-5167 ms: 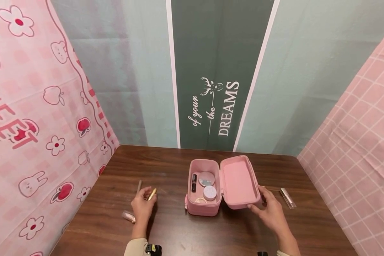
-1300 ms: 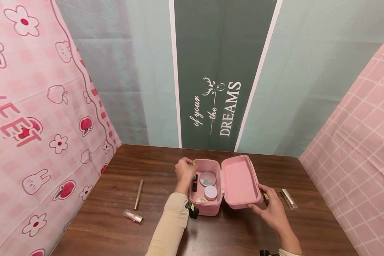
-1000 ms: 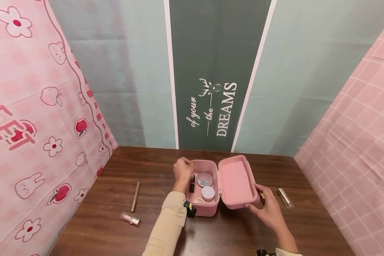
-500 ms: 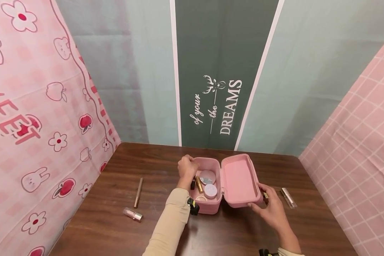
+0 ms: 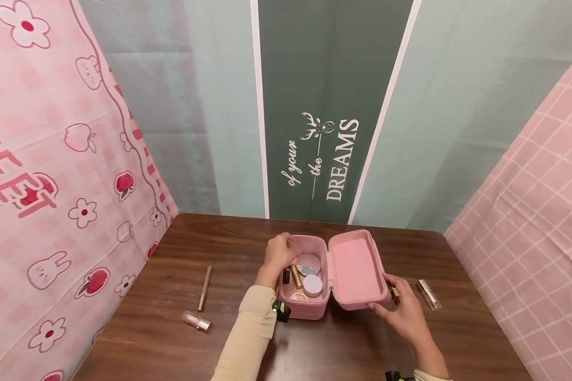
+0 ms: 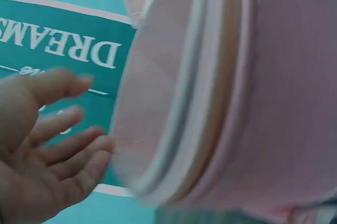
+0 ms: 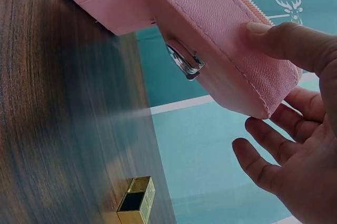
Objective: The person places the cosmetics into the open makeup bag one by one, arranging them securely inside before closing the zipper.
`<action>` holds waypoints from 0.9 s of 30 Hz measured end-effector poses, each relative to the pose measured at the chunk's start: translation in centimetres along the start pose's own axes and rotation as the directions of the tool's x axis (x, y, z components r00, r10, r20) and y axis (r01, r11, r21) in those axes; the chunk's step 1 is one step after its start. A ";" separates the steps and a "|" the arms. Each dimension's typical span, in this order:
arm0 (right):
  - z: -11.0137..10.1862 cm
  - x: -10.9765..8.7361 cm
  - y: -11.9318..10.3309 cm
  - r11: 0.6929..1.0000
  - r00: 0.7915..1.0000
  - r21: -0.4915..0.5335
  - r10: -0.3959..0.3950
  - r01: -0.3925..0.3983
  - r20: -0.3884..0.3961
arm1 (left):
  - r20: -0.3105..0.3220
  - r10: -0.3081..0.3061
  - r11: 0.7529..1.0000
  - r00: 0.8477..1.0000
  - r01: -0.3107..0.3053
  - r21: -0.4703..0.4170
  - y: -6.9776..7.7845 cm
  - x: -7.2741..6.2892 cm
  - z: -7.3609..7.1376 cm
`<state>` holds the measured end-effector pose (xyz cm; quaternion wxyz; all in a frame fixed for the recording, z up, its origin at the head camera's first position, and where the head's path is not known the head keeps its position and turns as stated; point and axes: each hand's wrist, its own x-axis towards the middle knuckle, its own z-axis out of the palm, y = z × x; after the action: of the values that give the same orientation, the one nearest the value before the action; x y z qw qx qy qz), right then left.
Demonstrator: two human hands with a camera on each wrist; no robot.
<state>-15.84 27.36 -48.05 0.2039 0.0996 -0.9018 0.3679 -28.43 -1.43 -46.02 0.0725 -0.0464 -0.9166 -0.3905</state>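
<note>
Head view: pink vanity case (image 5: 307,312) just below ctr of frame, on wood-grain table (image 5: 138,338); lid (image 5: 357,270) tipped out to the R. L hand (image 5: 278,253) over case's upper-L rim. Inside: gold lipstick tube (image 5: 295,276), round compact (image 5: 309,264), lidded pot (image 5: 312,286), black tube (image 5: 286,275), pale ring (image 5: 298,297). R hand (image 5: 402,311) grips lid's lower-R corner. Lower L of frame: brown pencil (image 5: 205,288), clear-capped lipstick (image 5: 196,321); another lipstick (image 5: 429,294) mid-R.

L wrist view: L hand lower L, grip slack, fingers loosely bent, tips next to case rim; touching or not, can't tell.

R wrist view: R hand at R edge, thumb pressed on lid's side, fingers behind; metal loop (image 7: 184,61) on lid; gold-and-black block (image 7: 136,203) on table, bottom, L of ctr.
</note>
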 end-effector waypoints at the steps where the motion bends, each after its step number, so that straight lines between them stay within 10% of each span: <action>1: 0.0 0.0 0.0 1.000 1.000 0.003 0.001 -0.001 0.001 | 0.062 0.045 0.998 0.997 -0.047 0.039 0.1 -0.2 -0.2; 6: 0.0 -0.1 0.0 1.000 1.000 -0.002 0.015 -0.015 0.009 | 0.253 0.148 0.939 0.956 -0.216 0.268 1.0 -1.1 -1.1; 12: 0.1 -0.1 -0.1 1.000 1.000 -0.001 0.018 -0.018 0.009 | 0.291 0.054 0.869 0.955 -0.188 0.457 2.0 -1.9 -1.2; 27: 0.1 0.0 0.0 1.000 1.000 0.011 0.015 -0.015 0.006 | 0.163 0.142 0.882 0.976 -0.199 0.427 0.2 -4.3 -2.3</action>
<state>-15.83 27.30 -48.11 0.1977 0.0953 -0.9010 0.3741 -23.92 -3.04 -45.05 0.0569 -0.1342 -0.9761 -0.1614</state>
